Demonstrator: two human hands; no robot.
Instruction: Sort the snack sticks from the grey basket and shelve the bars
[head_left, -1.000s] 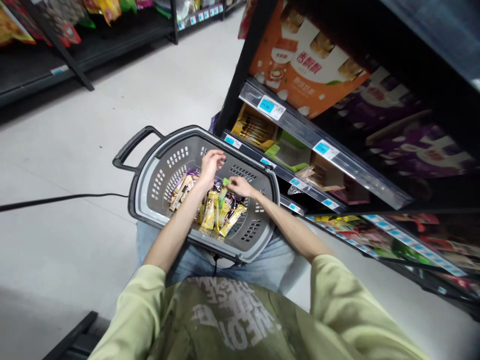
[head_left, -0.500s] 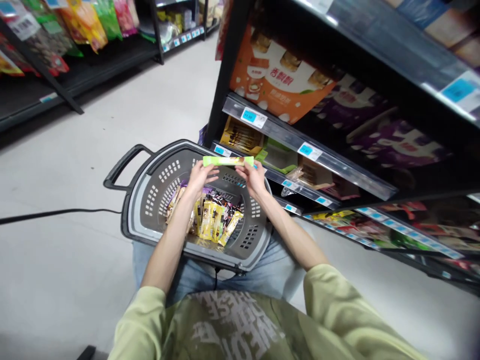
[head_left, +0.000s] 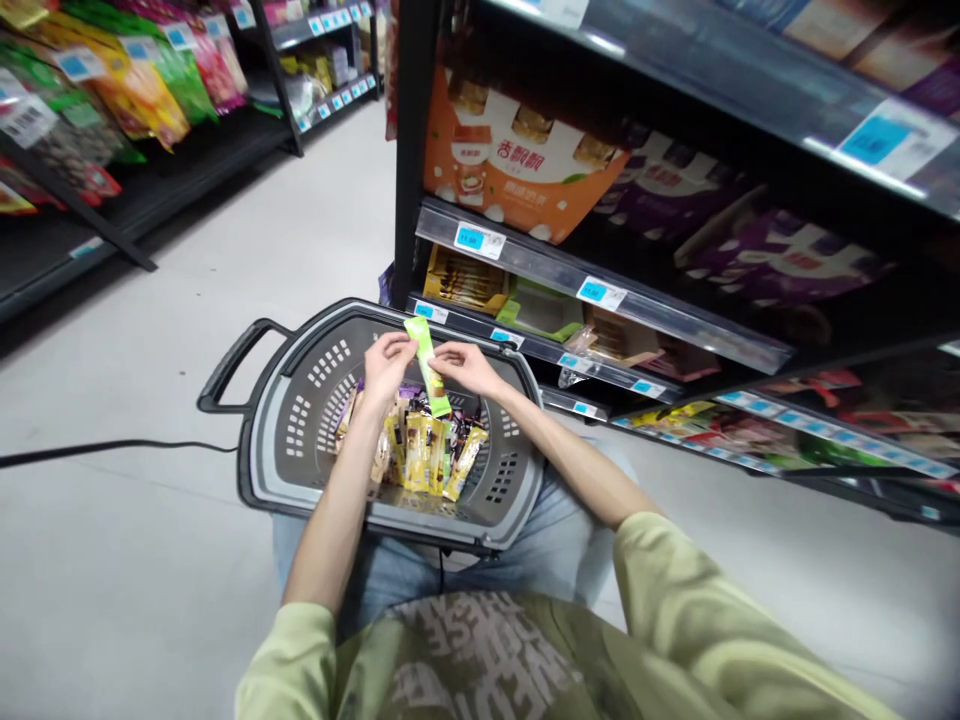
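A slim green stick sachet (head_left: 433, 385) is pinched between both my hands above a grey shopping basket (head_left: 517, 515). My left hand (head_left: 388, 365) grips it near the upper end, fingers closed. Lower down, the fingertips of my right hand (head_left: 469, 368) close on its right edge. The sachet slants, its lower end pointing toward the basket's contents. Inside lie several yellow stick sachets (head_left: 424, 455) side by side, with dark and purple packets behind them, partly covered by my left forearm.
At right, a shelf unit holds an orange drink carton (head_left: 517, 160), purple cartons (head_left: 806, 255) and a green display box (head_left: 540, 310). Bagged snacks (head_left: 142, 85) hang at upper left. The basket's black handle (head_left: 232, 370) juts left over the pale floor.
The green sachet has turned from level to nearly upright, its lower end now nearer the basket's contents. My right hand has moved left and lower, closer to my left hand.
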